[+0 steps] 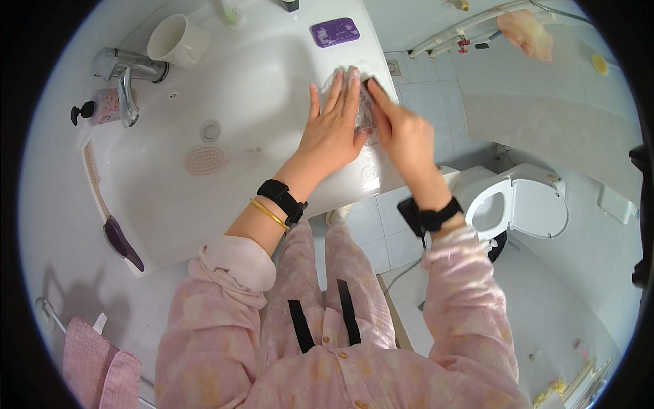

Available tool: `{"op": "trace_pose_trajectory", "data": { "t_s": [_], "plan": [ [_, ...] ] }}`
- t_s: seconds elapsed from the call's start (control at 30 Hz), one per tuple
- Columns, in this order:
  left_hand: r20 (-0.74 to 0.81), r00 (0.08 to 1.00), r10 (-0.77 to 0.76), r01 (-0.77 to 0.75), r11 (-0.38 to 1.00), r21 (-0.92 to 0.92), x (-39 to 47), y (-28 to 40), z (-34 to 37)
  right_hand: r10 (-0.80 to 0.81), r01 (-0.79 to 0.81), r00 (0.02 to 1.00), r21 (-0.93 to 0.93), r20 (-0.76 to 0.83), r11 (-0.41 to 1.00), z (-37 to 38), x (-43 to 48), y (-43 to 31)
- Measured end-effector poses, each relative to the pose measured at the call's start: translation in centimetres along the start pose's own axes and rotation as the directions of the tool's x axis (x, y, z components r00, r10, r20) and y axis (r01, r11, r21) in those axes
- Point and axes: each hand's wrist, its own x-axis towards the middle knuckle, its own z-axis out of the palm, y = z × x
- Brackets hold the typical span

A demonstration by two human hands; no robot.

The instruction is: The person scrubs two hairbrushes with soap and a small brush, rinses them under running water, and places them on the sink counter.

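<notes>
My left hand [332, 120] lies flat, fingers spread, on a wet, crumpled clear item [365, 110] on the right ledge of the white washbasin [332, 186]; what it is cannot be told. Beside it my right hand [401, 125] is curled, its index fingertip at the item's upper right edge; whether it grips anything is hidden. Suds or water surround both hands. Above them on the ledge rests a purple soap tray [335, 32] with white foam. Inside the basin a pale hairbrush [204, 158] lies near the drain [209, 131].
A chrome faucet [135, 66], a white cup [178, 41] and a pink pump bottle [106, 107] stand at the basin's left. A comb [94, 171] and a purple-handled brush [121, 243] lie along its rim. A toilet [536, 207] stands right; a pink towel [89, 353] hangs lower left.
</notes>
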Motion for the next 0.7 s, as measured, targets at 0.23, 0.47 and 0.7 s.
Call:
{"op": "trace_pose_trajectory", "data": {
  "t_s": [0.23, 0.47, 0.7],
  "plan": [
    [-0.035, 0.999, 0.032, -0.025, 0.982, 0.188, 0.1, 0.2, -0.1, 0.139, -0.132, 0.989, 0.118, -0.056, 0.984, -2.1, -3.9, -1.4],
    [-0.098, 0.995, -0.006, 0.02, 0.99, 0.138, 0.3, 0.5, 0.2, 0.273, -0.275, 0.961, 0.102, 0.034, 0.956, -1.4, -2.4, -1.3],
    [-0.085, 0.989, -0.122, 0.113, 0.988, -0.103, -1.3, 2.0, -1.6, 0.462, -0.522, 0.851, 0.316, 0.249, 0.792, -1.7, -6.4, -3.6]
  ]
}}
